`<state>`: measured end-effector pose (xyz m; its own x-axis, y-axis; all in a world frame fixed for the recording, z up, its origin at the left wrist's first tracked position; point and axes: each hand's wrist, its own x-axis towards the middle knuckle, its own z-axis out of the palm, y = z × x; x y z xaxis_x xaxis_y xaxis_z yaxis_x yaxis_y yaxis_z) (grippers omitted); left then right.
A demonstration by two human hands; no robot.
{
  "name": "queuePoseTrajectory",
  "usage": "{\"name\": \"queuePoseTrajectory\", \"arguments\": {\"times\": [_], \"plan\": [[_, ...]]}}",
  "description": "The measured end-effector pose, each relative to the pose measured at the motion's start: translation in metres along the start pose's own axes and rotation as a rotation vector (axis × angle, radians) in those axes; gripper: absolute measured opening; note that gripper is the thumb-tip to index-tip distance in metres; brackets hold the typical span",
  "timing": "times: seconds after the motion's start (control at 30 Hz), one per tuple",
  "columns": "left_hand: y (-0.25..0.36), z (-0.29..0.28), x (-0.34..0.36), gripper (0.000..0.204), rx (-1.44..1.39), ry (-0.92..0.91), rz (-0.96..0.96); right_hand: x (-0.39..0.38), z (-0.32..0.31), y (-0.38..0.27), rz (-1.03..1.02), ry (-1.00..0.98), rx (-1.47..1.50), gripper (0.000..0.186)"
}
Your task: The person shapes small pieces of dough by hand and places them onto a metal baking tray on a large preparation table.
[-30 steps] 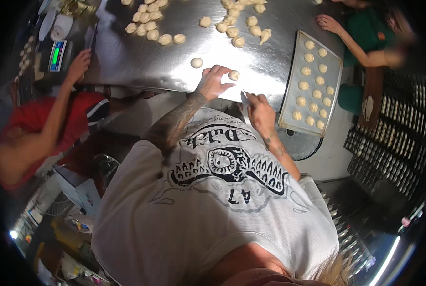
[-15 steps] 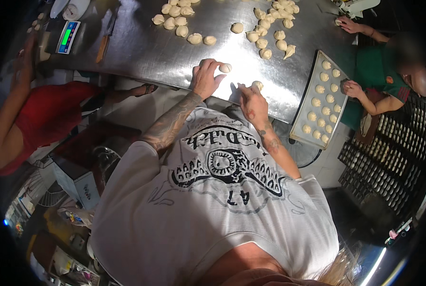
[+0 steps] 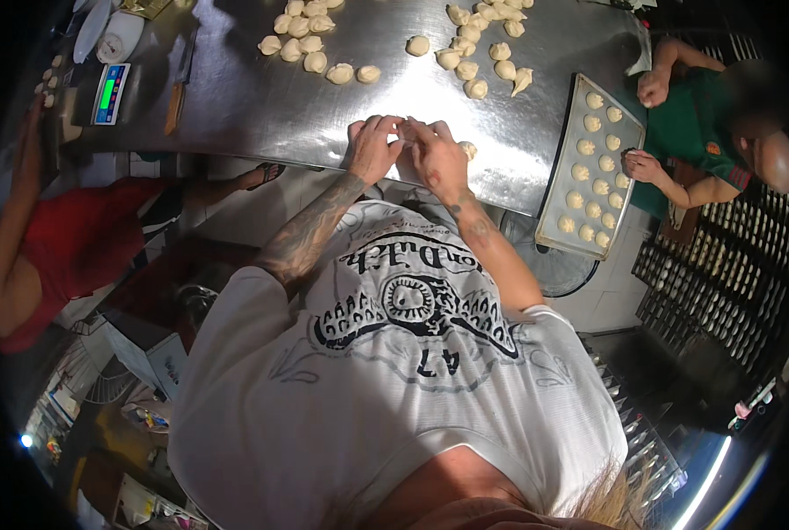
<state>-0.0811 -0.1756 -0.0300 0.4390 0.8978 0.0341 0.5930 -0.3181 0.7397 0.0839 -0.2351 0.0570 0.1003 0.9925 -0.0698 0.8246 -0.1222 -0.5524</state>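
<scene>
My left hand (image 3: 374, 148) and my right hand (image 3: 439, 161) meet at the near edge of the steel table (image 3: 235, 115). Their fingertips pinch together over a small dough ball, which the fingers now hide; half a second ago it showed in my left hand. Just right of my right hand, a shaped dough piece (image 3: 468, 150) lies on the steel. Farther back are a loose cluster of pale dough pieces (image 3: 315, 62), another cluster (image 3: 476, 88) to its right, and a single dough ball (image 3: 418, 45) between them.
At right a metal tray (image 3: 561, 181) carries rows of shaped dough. A co-worker in green (image 3: 690, 124) has one hand at it. A knife (image 3: 175, 106) and a digital scale (image 3: 109, 94) lie left. A person in red (image 3: 85, 230) stands at left; filled racks (image 3: 704, 283) stand right.
My right hand has moved left from beside the shaped dough piece to meet my left fingers. The co-worker's far hand has drawn back from the table. The view has shifted slightly.
</scene>
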Motion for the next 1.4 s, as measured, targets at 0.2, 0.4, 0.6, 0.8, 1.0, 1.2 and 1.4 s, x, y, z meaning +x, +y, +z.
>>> {"name": "queuePoseTrajectory", "arguments": {"times": [0.2,0.4,0.6,0.8,1.0,1.2,1.4], "plan": [[-0.001,-0.001,-0.007,0.066,0.072,-0.018,-0.034,-0.071,-0.037,0.072,-0.023,-0.027,0.045,0.042],[0.001,0.004,0.000,0.081,0.046,0.065,0.126,-0.047,-0.028,0.151,0.107,0.358,0.030,0.051],[0.035,0.016,0.010,0.036,0.038,0.108,0.096,-0.031,-0.008,0.129,-0.176,0.174,0.077,0.052],[0.081,0.071,-0.031,0.041,-0.225,0.138,-0.015,-0.077,-0.045,0.154,-0.186,-0.019,0.426,0.049],[0.182,0.140,-0.055,0.038,-0.288,-0.237,0.098,-0.227,-0.139,0.236,0.228,0.053,0.540,0.048],[0.230,0.175,-0.052,0.036,-0.236,-0.378,0.216,-0.307,-0.173,0.303,0.353,0.256,0.410,0.045],[0.244,0.187,-0.048,0.036,-0.298,-0.409,0.143,-0.305,-0.194,0.296,0.511,0.232,0.504,0.046]]}}
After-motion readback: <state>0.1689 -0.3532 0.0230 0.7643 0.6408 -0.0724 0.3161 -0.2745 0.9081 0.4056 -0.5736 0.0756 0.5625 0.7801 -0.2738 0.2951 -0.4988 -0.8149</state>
